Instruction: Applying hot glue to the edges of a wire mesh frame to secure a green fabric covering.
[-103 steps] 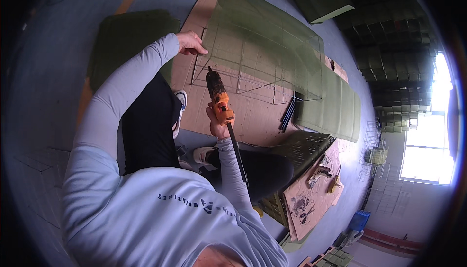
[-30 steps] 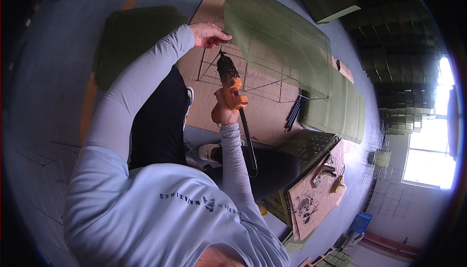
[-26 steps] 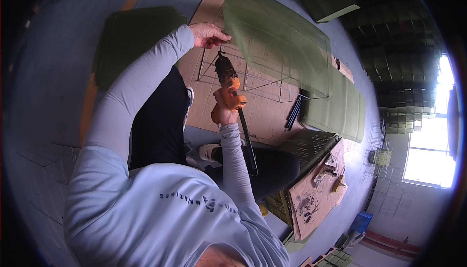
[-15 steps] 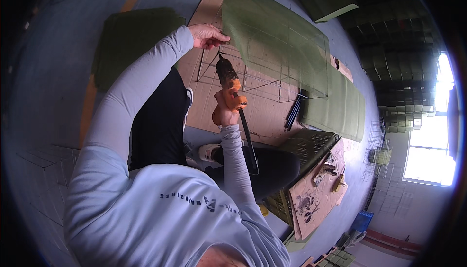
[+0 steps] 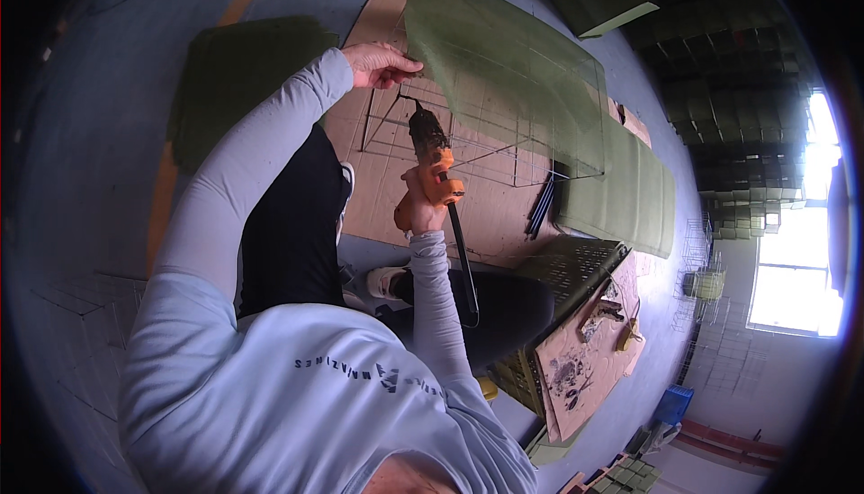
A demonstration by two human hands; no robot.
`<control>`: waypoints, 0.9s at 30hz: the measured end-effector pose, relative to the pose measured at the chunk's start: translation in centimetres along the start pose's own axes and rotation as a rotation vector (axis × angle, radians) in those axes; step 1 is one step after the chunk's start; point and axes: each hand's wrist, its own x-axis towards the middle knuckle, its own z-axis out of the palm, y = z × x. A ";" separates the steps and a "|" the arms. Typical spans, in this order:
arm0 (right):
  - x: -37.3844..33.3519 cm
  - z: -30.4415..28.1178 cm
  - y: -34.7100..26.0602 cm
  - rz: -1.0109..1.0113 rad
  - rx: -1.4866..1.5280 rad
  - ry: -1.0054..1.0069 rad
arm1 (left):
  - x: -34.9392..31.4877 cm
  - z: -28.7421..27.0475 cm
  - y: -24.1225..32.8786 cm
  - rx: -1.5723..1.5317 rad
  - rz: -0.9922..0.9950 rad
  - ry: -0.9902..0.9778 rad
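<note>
My left hand (image 5: 382,64) grips the near corner of a green mesh panel (image 5: 504,67) that is fixed on a thin wire frame (image 5: 468,139). My right hand (image 5: 418,215) is shut on an orange and black corded power drill (image 5: 432,148). The drill's tip points up at the frame corner just below my left hand. Its black cord (image 5: 463,264) hangs down past my right forearm. The frame rests on cardboard sheets (image 5: 387,170) spread on the floor. My legs in dark trousers are folded beneath me.
A dark green mat (image 5: 243,80) lies on the blue-grey floor at the left. More green panels (image 5: 630,197) lie to the right, with black rods (image 5: 540,206) beside them. A perforated crate (image 5: 562,269) and a cardboard piece with small tools (image 5: 585,359) sit at the lower right.
Since the oldest frame my left hand has lifted the panel corner and the drill has moved up toward it. Over the last second hardly anything has shifted.
</note>
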 end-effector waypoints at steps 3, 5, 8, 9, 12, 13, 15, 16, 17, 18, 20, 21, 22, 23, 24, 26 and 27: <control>0.5 -0.7 1.6 -0.066 -0.035 0.049 | 0.0 0.5 0.2 -0.018 0.032 -0.026; 0.4 -0.6 1.3 -0.044 -0.035 0.058 | -0.1 0.3 0.2 -0.022 0.034 -0.015; 0.5 -0.6 1.9 -0.041 -0.035 0.088 | 0.0 0.2 0.1 -0.025 0.044 -0.012; 0.6 -0.7 2.3 -0.059 -0.034 0.108 | 0.0 0.2 0.2 -0.025 0.050 -0.018; 0.7 -0.8 2.3 -0.074 -0.078 0.067 | 0.3 0.2 0.1 -0.021 0.051 -0.010; 0.7 -0.7 2.1 -0.074 -0.078 0.068 | 0.3 0.2 0.0 -0.021 0.050 -0.011; 0.6 -0.4 1.6 -0.079 -0.057 0.042 | 0.4 0.3 -0.1 -0.021 0.051 -0.011; 0.6 -0.1 1.4 -0.079 -0.057 0.041 | 0.4 0.3 -0.1 -0.020 0.051 -0.011; 0.5 0.2 1.2 -0.081 -0.056 0.042 | 0.4 0.2 -0.1 -0.022 0.050 -0.006; 0.5 0.3 1.1 -0.082 -0.055 0.043 | 0.4 0.2 -0.1 -0.024 0.049 -0.001; 0.5 0.1 1.3 -0.093 -0.045 0.052 | 0.3 0.3 0.0 -0.030 0.056 -0.009; 0.6 -0.1 1.4 -0.103 -0.035 0.060 | 0.2 0.4 0.0 -0.037 0.062 -0.016; 0.6 -0.4 1.6 -0.103 -0.035 0.060 | 0.2 0.4 0.0 -0.037 0.062 -0.016; 0.6 -0.7 1.8 -0.093 -0.060 0.071 | 0.2 0.4 0.1 -0.042 0.059 -0.015; 0.7 -1.0 2.0 -0.083 -0.084 0.082 | 0.2 0.4 0.1 -0.047 0.056 -0.014; 0.7 -1.2 1.7 -0.084 -0.081 0.093 | 0.2 0.2 0.0 -0.052 0.059 -0.012; 0.7 -1.2 1.6 -0.085 -0.077 0.104 | 0.3 0.1 0.0 -0.056 0.062 -0.011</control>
